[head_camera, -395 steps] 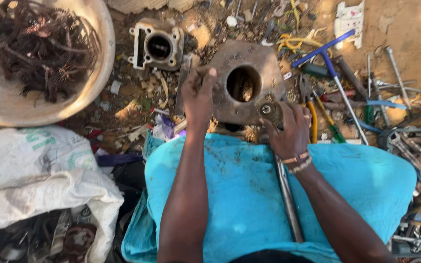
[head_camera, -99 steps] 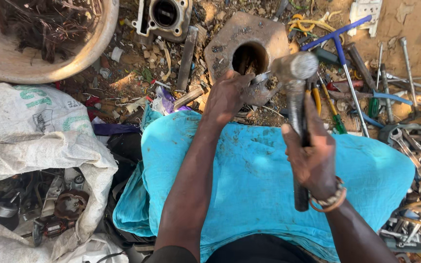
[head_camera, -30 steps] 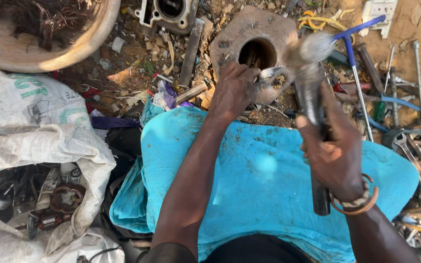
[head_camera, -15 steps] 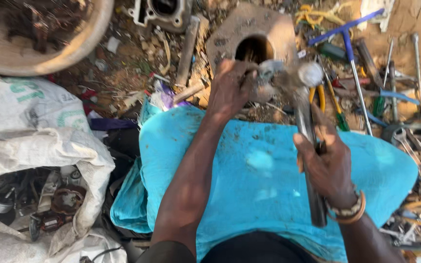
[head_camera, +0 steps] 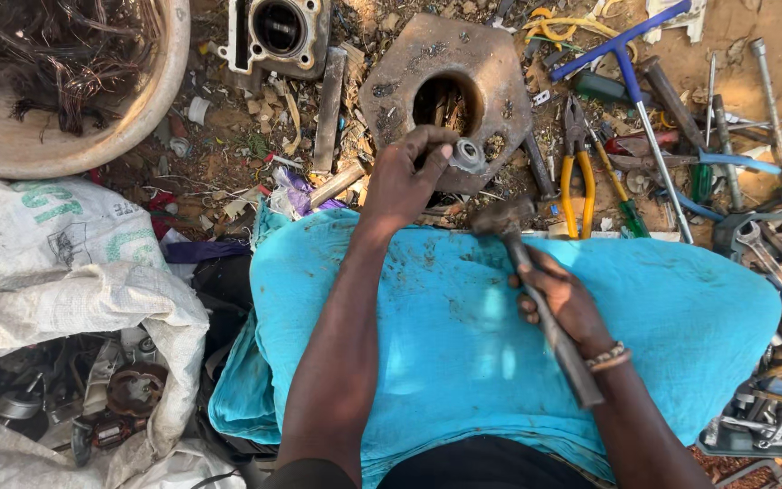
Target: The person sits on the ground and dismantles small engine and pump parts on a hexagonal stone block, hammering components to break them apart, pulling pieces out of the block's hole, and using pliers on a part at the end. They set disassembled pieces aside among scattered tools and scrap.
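Fingers of my left hand (head_camera: pixel 406 177) pinch together on a small metal ring (head_camera: pixel 469 155), holding it on the near rim of the rusty plate (head_camera: pixel 491 72), just right of the plate's round hole (head_camera: pixel 448 102). My right hand (head_camera: pixel 561 300) is clenched around the handle of a hammer (head_camera: pixel 536 299); its head lies low over the far edge of the blue cloth (head_camera: pixel 463 353) on my lap, near the ring but not touching it.

Plate and ring sit on the dirt ground just beyond the cloth. Right of the plate lie yellow-handled pliers (head_camera: pixel 576 177), a green screwdriver (head_camera: pixel 617 195) and a blue T-handled wrench (head_camera: pixel 631 63), with a heap of spanners (head_camera: pixel 771 244) farther right. Far and left of the plate stands an engine cylinder (head_camera: pixel 279 32), with a flat metal bar (head_camera: pixel 329 109) lying between them. At far left is a pale basin (head_camera: pixel 92 136) full of tangled wire (head_camera: pixel 56 45). Near left, a white sack (head_camera: pixel 65 272) gapes open over rusty parts (head_camera: pixel 133 389).
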